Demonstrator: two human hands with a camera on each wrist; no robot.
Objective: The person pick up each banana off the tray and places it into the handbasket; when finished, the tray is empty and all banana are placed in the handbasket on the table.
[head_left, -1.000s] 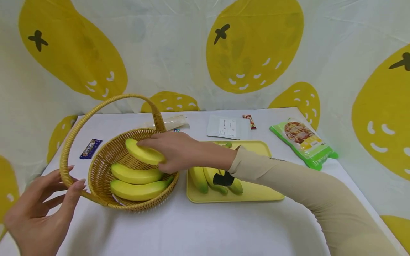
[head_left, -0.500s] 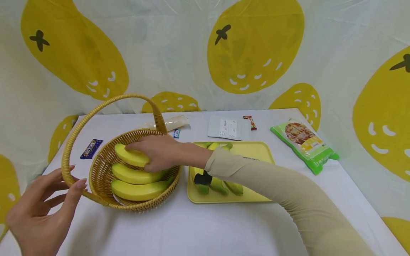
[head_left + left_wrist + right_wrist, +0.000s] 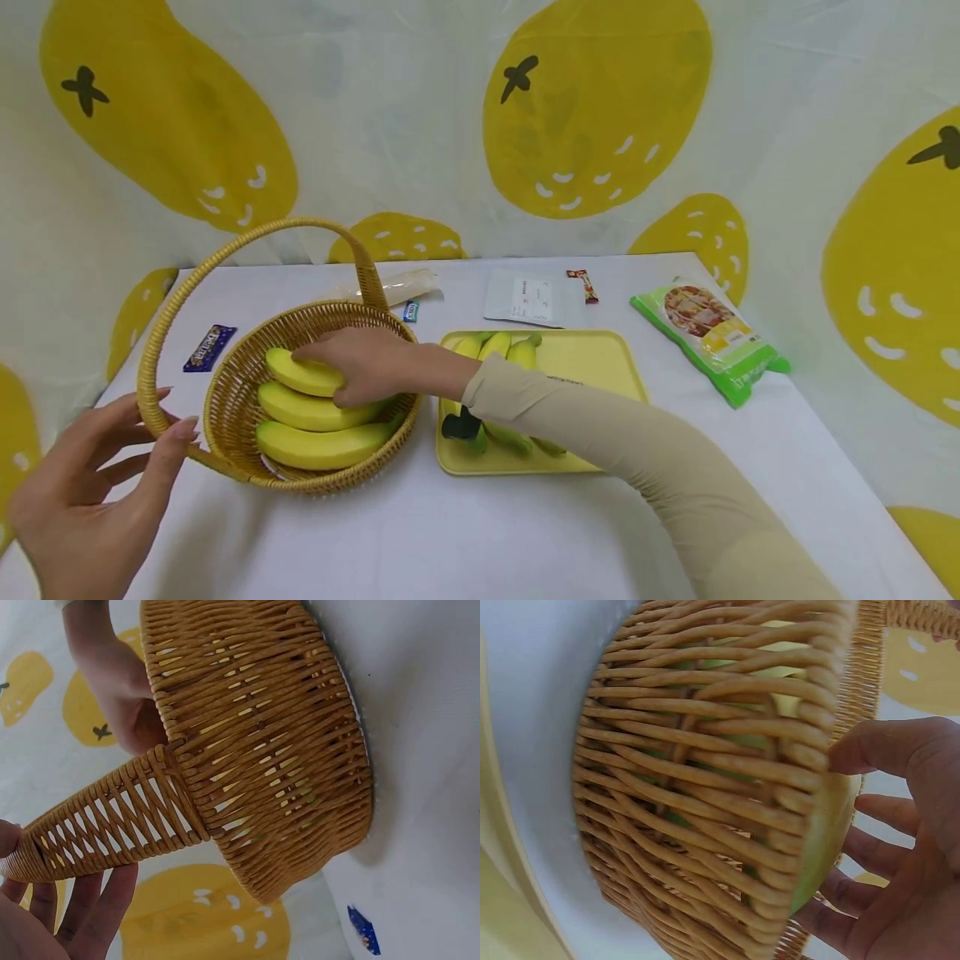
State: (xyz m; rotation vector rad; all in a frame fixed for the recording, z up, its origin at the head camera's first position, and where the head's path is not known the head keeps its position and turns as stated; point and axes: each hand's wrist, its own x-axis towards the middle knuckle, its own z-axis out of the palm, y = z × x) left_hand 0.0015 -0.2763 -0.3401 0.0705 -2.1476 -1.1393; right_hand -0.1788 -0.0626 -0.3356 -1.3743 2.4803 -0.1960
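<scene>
A wicker basket [image 3: 330,481] stands at the left of the table, its tall handle [image 3: 300,222] upright. Low on that handle, my left hand [image 3: 97,492] pinches it between thumb and fingers; the left wrist view shows this grip [image 3: 97,907] too. Inside the basket my right hand [image 3: 367,362] holds a banana [image 3: 298,372] from above, its right end hidden under the hand. Right in front of it lie a second banana [image 3: 311,410] and a third banana [image 3: 318,447], side by side. In the right wrist view, thumb and fingers span the banana [image 3: 825,825] behind the basket rim.
A yellow tray [image 3: 600,358] right of the basket bears several bananas [image 3: 522,354], partly under the right sleeve [image 3: 570,417]. Behind lie a pale pouch [image 3: 532,298], a red wrapper [image 3: 583,285] and a clear packet [image 3: 408,287]. A green bag [image 3: 708,333] lies right, a blue snack [image 3: 210,348] left.
My right hand has moved left and slightly down with the banana, bringing it against the other two in the basket. The left hand stays at the handle.
</scene>
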